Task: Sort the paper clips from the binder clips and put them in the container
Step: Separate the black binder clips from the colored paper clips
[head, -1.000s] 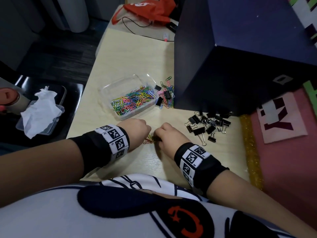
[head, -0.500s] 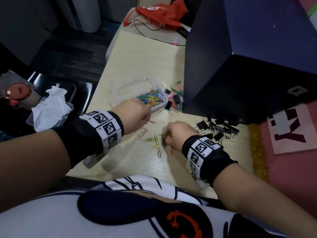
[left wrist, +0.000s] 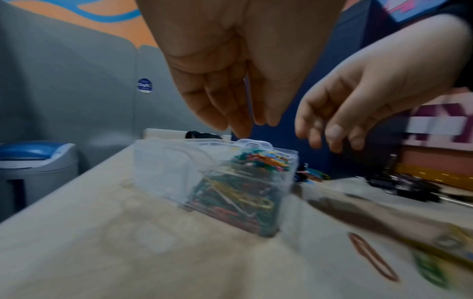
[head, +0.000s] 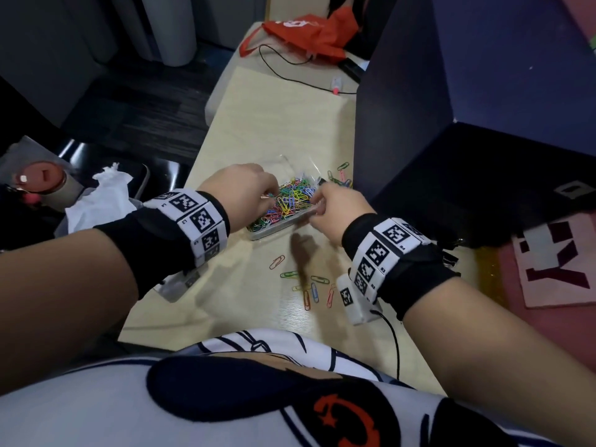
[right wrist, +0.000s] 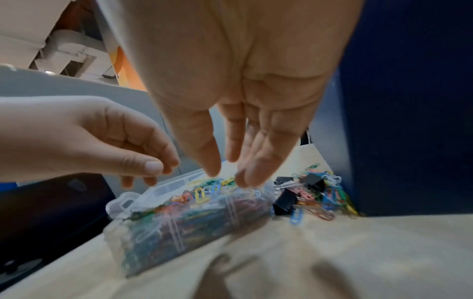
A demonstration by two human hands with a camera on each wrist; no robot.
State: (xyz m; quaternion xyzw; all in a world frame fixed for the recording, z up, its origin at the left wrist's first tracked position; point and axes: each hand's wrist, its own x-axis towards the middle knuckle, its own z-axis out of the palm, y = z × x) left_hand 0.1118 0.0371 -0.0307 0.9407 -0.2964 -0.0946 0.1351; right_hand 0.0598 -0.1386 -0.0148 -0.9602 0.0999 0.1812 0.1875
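A clear plastic container (head: 277,230) full of coloured paper clips (head: 292,201) sits mid-table. My left hand (head: 259,192) hovers over its left side, thumb and fingers pinching a paper clip (left wrist: 248,95). My right hand (head: 317,197) hangs over the right rim with straight fingers (right wrist: 252,174) and nothing in it. Several loose paper clips (head: 311,288) lie on the table nearer me. A mixed pile of paper clips and black binder clips (right wrist: 313,194) lies right of the container. The sorted binder clips (left wrist: 399,186) are mostly hidden behind my right wrist in the head view.
A large dark blue box (head: 467,130) stands close to the right of the container. A red bag (head: 309,33) and a cable (head: 290,71) lie at the table's far end. A tissue (head: 103,201) sits on a black chair beyond the left edge. A pink mat (head: 548,285) lies at the right.
Both hands have risen from the loose paper clips near the table's front and moved forward over the container. The right hand's fingers have straightened.
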